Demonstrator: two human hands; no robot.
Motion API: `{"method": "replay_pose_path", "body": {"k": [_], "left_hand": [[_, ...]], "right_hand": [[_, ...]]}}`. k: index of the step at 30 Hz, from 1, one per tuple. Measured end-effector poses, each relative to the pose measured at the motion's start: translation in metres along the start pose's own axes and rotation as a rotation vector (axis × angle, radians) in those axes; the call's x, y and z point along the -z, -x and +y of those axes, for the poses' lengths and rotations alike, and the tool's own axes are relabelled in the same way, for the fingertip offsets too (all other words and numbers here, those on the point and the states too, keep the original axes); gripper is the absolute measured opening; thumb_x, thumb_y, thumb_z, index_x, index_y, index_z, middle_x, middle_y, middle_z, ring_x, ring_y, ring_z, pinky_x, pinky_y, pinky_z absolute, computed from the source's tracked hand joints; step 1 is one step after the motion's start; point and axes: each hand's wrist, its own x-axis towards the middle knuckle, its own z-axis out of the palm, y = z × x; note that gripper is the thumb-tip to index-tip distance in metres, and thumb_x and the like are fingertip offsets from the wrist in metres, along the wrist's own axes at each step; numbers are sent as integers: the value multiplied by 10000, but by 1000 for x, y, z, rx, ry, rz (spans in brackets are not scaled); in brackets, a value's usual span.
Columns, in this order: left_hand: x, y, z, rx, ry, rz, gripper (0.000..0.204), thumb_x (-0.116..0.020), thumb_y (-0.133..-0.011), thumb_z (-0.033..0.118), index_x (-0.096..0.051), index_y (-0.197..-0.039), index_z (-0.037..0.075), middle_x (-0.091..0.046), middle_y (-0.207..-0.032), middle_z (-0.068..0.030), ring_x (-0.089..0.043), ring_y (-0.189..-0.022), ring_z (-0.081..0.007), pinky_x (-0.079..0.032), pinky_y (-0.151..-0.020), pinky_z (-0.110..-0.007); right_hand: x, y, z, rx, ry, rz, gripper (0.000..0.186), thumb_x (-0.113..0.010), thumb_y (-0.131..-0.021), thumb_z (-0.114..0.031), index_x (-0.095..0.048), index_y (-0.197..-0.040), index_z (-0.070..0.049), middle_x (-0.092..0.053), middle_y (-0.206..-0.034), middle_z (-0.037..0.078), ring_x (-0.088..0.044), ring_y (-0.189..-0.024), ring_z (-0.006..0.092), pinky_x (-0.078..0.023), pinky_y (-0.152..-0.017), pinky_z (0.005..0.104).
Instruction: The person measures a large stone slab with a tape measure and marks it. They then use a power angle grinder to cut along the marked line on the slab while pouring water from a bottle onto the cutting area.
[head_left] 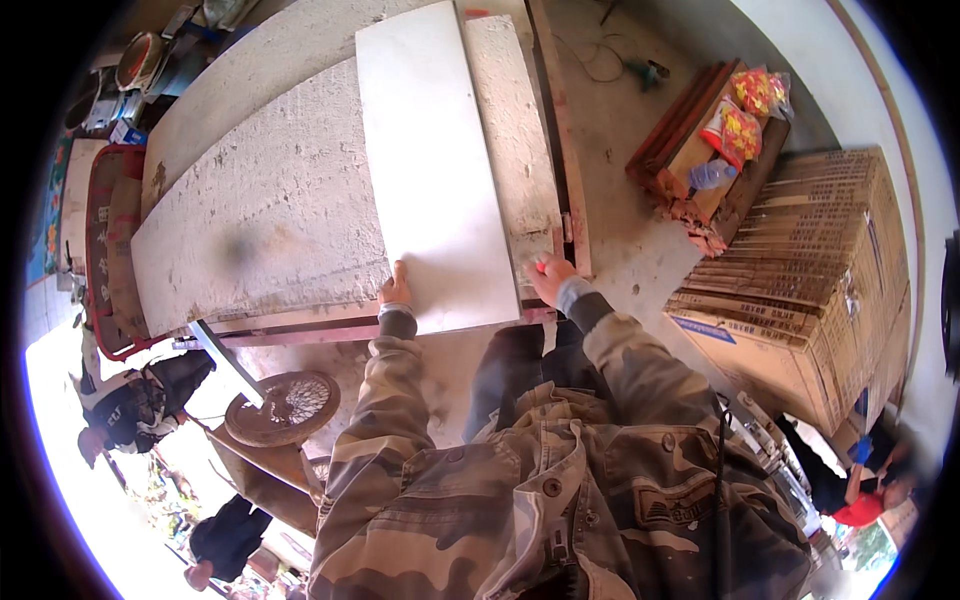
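A long white board (430, 150) lies across rough, pale slabs (270, 200) on a low red-framed support. My left hand (396, 290) is at the board's near left edge, one digit stretched along it and the others curled at the rim. To the right of the board, my right hand (552, 284) is closed around a small red object (541, 267), mostly hidden by the fingers; its kind cannot be made out. This hand is beside the near right corner of the slabs, close to the red frame (572, 190).
Stacked flat cartons (800, 290) stand at right. Behind them, reddish-brown boards (680, 130) carry bagged red-and-yellow packets (735, 130) and a plastic bottle (712, 175). A green power tool (650, 72) lies on the floor. A wheel (283, 408) stands near left; other people are at both sides.
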Motion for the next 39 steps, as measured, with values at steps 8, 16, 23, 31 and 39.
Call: {"method": "replay_pose_path", "body": {"k": [8, 16, 23, 31, 39], "left_hand": [[-9, 17, 24, -62, 271, 242, 596, -621, -838, 561, -690, -823, -31, -622, -626, -154, -550, -599, -255, -453, -631, -403], [-3, 27, 39, -92, 349, 193, 527, -669, -832, 493, -652, -725, -23, -554, -545, -99, -450, -521, -181, -391, -530, -385], [-9, 22, 30, -121, 321, 272, 529, -676, -829, 477, -613, -656, -19, -519, -525, -88, -414, -510, -164, -372, -510, -382], [-7, 25, 32, -109, 291, 231, 519, -659, -838, 475, -635, -700, -25, -539, -553, -110, -435, -537, -185, -383, -542, -391], [-6, 23, 29, -117, 244, 158, 505, -625, -874, 457, -663, -820, -44, -598, -637, -135, -493, -587, -207, -419, -588, -392]], "right_hand": [[-51, -29, 2, -23, -192, -3, 405, -553, -902, -388, -588, -960, 12, -633, -874, 266, -612, -852, 429, -476, -743, 455], [-50, -30, -1, 22, -249, 118, 413, -566, -903, -309, -564, -1180, -3, -639, -1034, 269, -616, -992, 403, -492, -852, 413], [-45, -27, -8, -1, -250, 89, 445, -574, -904, -282, -545, -1226, 24, -631, -1096, 270, -620, -1036, 371, -486, -891, 386], [-49, -29, -4, 24, -224, 124, 406, -585, -899, -258, -555, -1217, -7, -649, -1039, 254, -637, -974, 377, -505, -845, 406], [-51, -29, 2, 45, -141, 160, 383, -589, -892, -270, -576, -1175, -14, -654, -985, 244, -634, -930, 394, -511, -800, 427]]}}
